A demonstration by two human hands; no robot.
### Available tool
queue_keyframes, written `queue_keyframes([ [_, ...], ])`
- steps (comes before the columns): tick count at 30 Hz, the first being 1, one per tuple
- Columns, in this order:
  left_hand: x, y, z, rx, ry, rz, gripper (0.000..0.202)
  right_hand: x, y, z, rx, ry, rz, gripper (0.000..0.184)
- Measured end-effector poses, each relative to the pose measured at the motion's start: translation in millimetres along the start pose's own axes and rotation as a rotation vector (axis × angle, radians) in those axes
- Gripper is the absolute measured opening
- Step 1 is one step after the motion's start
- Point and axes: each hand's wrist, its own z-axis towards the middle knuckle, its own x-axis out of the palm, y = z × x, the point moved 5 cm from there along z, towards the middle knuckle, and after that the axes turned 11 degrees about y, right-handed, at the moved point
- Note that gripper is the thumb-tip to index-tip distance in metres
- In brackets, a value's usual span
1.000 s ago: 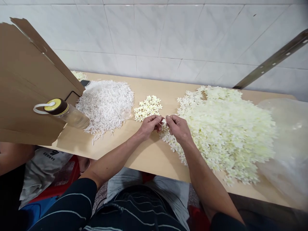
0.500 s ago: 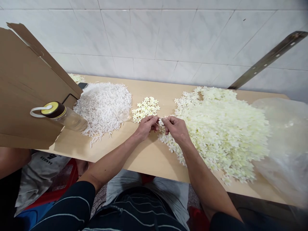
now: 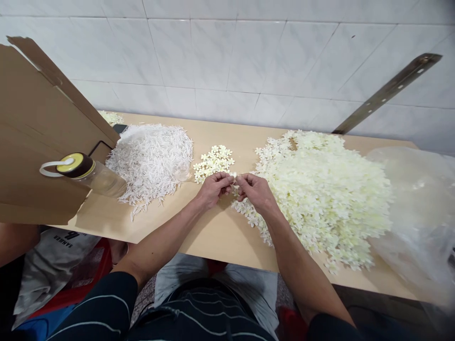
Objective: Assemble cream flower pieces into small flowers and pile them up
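Note:
My left hand [image 3: 215, 188] and my right hand [image 3: 258, 191] meet fingertip to fingertip above the table, both closed in a pinch. Between the fingertips shows a bit of a small pale artificial flower [image 3: 234, 174], mostly covered by my right thumb and fingers. What my left fingers pinch is too small to make out. Just beyond my left hand lies a small cluster of pale yellow artificial flowers [image 3: 216, 159]. A large heap of similar flower heads [image 3: 320, 189] spreads beside and under my right hand. Left of the cluster is a pile of thin white pieces [image 3: 152, 158].
A clear bottle with a yellow-and-brown lid [image 3: 76, 166] leans by a cardboard sheet [image 3: 39, 137] at left. A clear plastic bag [image 3: 415, 203] lies at the right end. A metal strip [image 3: 387, 92] rests against the tiled wall. Another person's arm [image 3: 17, 241] shows at lower left.
My fingertips have come together, and the flower that showed between them is now mostly covered. The whole view has shifted slightly.

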Motion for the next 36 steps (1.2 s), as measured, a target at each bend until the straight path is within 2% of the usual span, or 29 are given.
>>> queue_keyframes([
  [4, -2.1, 1.5, -2.6, 0.034, -0.056, 0.044, 0.039, 4.6, 6.4, -2.5, -0.007, -0.008, 0.008, 0.046],
  [10, -0.5, 3.0, -4.5, 0.088, -0.063, 0.145, 0.039, -1.1, 10.2, -6.4, -0.033, -0.094, -0.036, 0.042],
  [18, -1.0, 4.8, -2.8, -0.008, 0.005, 0.076, 0.044, 3.2, 13.6, -9.1, 0.005, 0.052, -0.206, 0.049],
  [23, -0.4, -2.4, -2.9, 0.043, 0.032, 0.079, 0.042, 2.7, 12.9, -7.8, -0.002, 0.086, -0.222, 0.046],
  [26, -2.0, -4.5, -2.6, 0.066, 0.002, 0.108, 0.042, 0.9, 13.9, -8.0, -0.001, 0.087, -0.202, 0.043],
  [32, -12.7, -1.5, 2.4, 0.03, -0.089, -0.057, 0.046, -3.4, 19.0, -9.9, -0.017, 0.106, -0.161, 0.041],
  [36, -17.2, -2.1, 3.6, 0.03, -0.148, -0.064, 0.049, -6.9, 18.3, -10.3, -0.019, 0.134, -0.147, 0.042],
])
